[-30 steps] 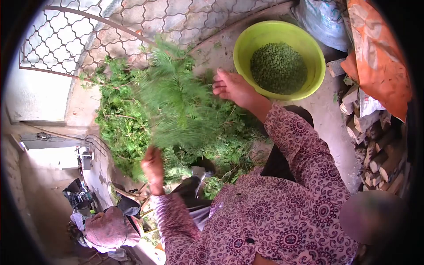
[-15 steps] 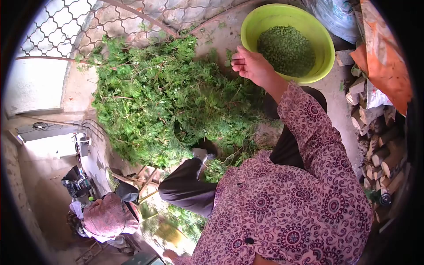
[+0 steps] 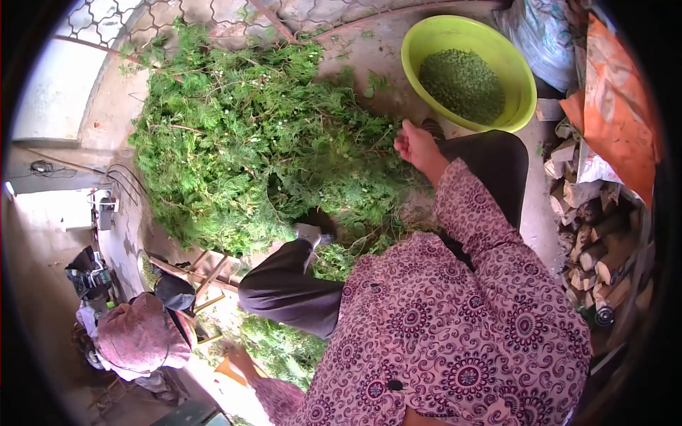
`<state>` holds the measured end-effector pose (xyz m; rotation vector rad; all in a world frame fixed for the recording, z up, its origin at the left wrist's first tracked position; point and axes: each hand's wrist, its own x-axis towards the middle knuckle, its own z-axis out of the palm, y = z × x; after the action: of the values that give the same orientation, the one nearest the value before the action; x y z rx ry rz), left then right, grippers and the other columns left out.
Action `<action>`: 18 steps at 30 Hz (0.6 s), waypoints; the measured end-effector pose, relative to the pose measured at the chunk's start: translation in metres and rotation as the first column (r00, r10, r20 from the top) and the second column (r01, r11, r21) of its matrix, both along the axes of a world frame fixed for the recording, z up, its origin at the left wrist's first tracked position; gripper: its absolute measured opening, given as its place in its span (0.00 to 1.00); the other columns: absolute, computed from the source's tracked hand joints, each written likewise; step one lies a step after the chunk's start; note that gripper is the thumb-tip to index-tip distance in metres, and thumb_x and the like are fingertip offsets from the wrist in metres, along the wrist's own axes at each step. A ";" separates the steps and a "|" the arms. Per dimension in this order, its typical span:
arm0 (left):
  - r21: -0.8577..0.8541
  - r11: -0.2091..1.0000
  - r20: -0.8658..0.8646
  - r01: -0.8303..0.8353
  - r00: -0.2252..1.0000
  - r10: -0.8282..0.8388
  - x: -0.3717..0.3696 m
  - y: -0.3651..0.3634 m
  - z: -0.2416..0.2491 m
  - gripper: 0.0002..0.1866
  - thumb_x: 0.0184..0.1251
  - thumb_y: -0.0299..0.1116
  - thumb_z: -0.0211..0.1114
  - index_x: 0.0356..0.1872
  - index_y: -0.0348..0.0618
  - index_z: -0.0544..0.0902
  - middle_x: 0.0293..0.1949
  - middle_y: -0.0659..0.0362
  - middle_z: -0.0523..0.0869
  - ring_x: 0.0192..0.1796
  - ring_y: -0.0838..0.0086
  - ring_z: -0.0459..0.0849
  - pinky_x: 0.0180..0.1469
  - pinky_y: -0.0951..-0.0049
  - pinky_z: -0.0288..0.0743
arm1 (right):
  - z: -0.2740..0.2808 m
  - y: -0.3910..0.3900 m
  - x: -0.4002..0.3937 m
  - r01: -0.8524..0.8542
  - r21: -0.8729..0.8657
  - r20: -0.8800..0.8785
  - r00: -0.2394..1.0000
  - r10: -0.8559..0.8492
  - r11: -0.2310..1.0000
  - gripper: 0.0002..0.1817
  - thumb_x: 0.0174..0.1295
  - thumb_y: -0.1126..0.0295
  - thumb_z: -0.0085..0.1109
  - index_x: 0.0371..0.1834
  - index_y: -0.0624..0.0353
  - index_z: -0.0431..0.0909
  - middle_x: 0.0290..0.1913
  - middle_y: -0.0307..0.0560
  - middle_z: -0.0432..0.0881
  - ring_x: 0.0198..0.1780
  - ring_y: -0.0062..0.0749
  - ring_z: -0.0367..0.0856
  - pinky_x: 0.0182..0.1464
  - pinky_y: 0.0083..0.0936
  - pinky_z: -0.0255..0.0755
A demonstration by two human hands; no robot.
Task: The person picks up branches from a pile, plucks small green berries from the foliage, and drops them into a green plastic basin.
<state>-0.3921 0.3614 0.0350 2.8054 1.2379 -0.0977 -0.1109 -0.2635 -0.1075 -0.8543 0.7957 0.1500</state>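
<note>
We see leafy green branches (image 3: 263,142) heaped on ground, filling middle of view. Our right hand (image 3: 418,146) hovers at heap's right side, near yellow-green basin (image 3: 524,92); fingers curled narrow, cannot tell if anything sits within. Basin holds small green pieces (image 3: 462,84). Our left hand (image 3: 240,361) low at left, blurred, near more greenery (image 3: 288,342); grip cannot be told. Split firewood (image 3: 607,263) stacked at right, below orange sheet (image 3: 616,113).

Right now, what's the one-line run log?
right hand: by greenery, near basin | left hand: grip unclear | basin: small green pieces
</note>
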 end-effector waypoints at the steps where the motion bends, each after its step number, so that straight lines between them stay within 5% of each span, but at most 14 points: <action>1: 0.214 0.971 -0.106 0.110 0.990 -0.089 0.037 -0.006 0.001 0.27 0.50 0.41 0.61 0.47 0.28 0.74 0.45 0.38 0.77 0.46 0.50 0.77 0.50 0.58 0.68 | -0.010 0.003 -0.006 -0.003 -0.012 0.000 1.000 0.003 1.000 0.19 0.59 0.51 0.50 0.33 0.58 0.71 0.24 0.39 0.74 0.21 0.22 0.73 0.19 0.17 0.64; 4: 0.319 0.827 0.142 0.462 0.840 -0.524 0.136 -0.053 0.026 0.24 0.52 0.40 0.62 0.46 0.33 0.75 0.43 0.40 0.78 0.46 0.50 0.76 0.51 0.58 0.68 | -0.064 0.002 -0.023 -0.132 -0.204 -0.202 0.975 0.090 0.970 0.18 0.58 0.56 0.53 0.34 0.63 0.71 0.26 0.47 0.75 0.23 0.32 0.76 0.20 0.28 0.67; 5: 0.316 0.819 0.234 0.480 0.797 -0.557 0.166 -0.068 0.031 0.22 0.52 0.37 0.63 0.47 0.34 0.75 0.43 0.41 0.78 0.46 0.51 0.76 0.50 0.59 0.68 | -0.100 -0.003 -0.031 -0.374 -0.533 -0.193 0.927 0.322 0.759 0.18 0.57 0.56 0.53 0.35 0.63 0.72 0.27 0.47 0.77 0.22 0.33 0.75 0.21 0.29 0.68; 6: 0.314 0.810 0.324 0.496 0.746 -0.582 0.194 -0.081 0.034 0.21 0.52 0.35 0.64 0.47 0.35 0.75 0.42 0.42 0.78 0.46 0.51 0.76 0.50 0.60 0.69 | -0.117 -0.005 -0.037 -0.505 -0.771 -0.270 0.812 0.518 0.388 0.19 0.57 0.55 0.53 0.36 0.64 0.74 0.28 0.48 0.78 0.20 0.34 0.74 0.21 0.30 0.68; 7: 0.311 0.788 0.380 0.531 0.691 -0.615 0.218 -0.104 0.041 0.21 0.52 0.34 0.65 0.47 0.34 0.75 0.43 0.43 0.78 0.46 0.52 0.76 0.50 0.61 0.70 | -0.107 -0.002 -0.041 -0.507 -0.772 -0.279 0.812 0.514 0.383 0.19 0.57 0.55 0.53 0.36 0.64 0.74 0.28 0.48 0.78 0.20 0.34 0.74 0.21 0.30 0.68; 9: 0.299 0.738 0.461 0.605 0.585 -0.667 0.256 -0.157 0.045 0.21 0.50 0.32 0.66 0.46 0.33 0.75 0.43 0.44 0.78 0.46 0.53 0.77 0.49 0.63 0.71 | -0.081 0.006 -0.049 -0.756 -0.641 -0.596 0.600 0.533 0.134 0.21 0.53 0.58 0.53 0.40 0.66 0.74 0.36 0.58 0.79 0.30 0.48 0.77 0.34 0.39 0.72; 10: 0.288 0.708 0.488 0.644 0.538 -0.687 0.272 -0.180 0.040 0.21 0.50 0.32 0.67 0.45 0.33 0.75 0.44 0.44 0.78 0.46 0.54 0.77 0.49 0.64 0.71 | -0.086 0.011 -0.055 -0.760 -0.637 -0.605 0.596 0.528 0.128 0.21 0.53 0.58 0.53 0.40 0.66 0.74 0.36 0.58 0.79 0.30 0.48 0.77 0.34 0.39 0.72; 12: 0.180 0.639 0.513 0.748 0.483 -0.710 0.303 -0.212 0.012 0.21 0.51 0.32 0.66 0.45 0.32 0.75 0.44 0.45 0.78 0.46 0.55 0.77 0.49 0.65 0.72 | -0.096 0.020 -0.066 -0.712 -0.696 -0.653 0.572 0.497 -0.095 0.21 0.56 0.64 0.49 0.48 0.69 0.71 0.46 0.64 0.74 0.45 0.51 0.75 0.44 0.42 0.71; 16: 0.040 0.464 0.378 0.885 0.417 -0.827 0.322 -0.248 -0.047 0.21 0.49 0.32 0.66 0.46 0.33 0.75 0.43 0.45 0.79 0.45 0.56 0.78 0.46 0.63 0.73 | -0.090 0.031 -0.066 -0.796 -0.602 -0.689 0.479 0.544 -0.061 0.23 0.54 0.65 0.51 0.51 0.70 0.69 0.50 0.64 0.72 0.50 0.53 0.73 0.49 0.41 0.69; 18: 0.041 0.437 0.283 0.899 0.409 -0.868 0.326 -0.262 -0.047 0.21 0.48 0.33 0.66 0.45 0.34 0.76 0.41 0.46 0.79 0.43 0.56 0.79 0.43 0.63 0.75 | -0.108 0.038 -0.070 -0.778 -0.628 -0.670 0.526 0.523 -0.022 0.22 0.49 0.62 0.53 0.44 0.68 0.73 0.46 0.63 0.74 0.48 0.55 0.73 0.48 0.41 0.68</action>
<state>-0.0659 0.0997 -0.0125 2.8614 -0.4412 0.1486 -0.1807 -0.2252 -0.2153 -2.3950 0.5500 0.7720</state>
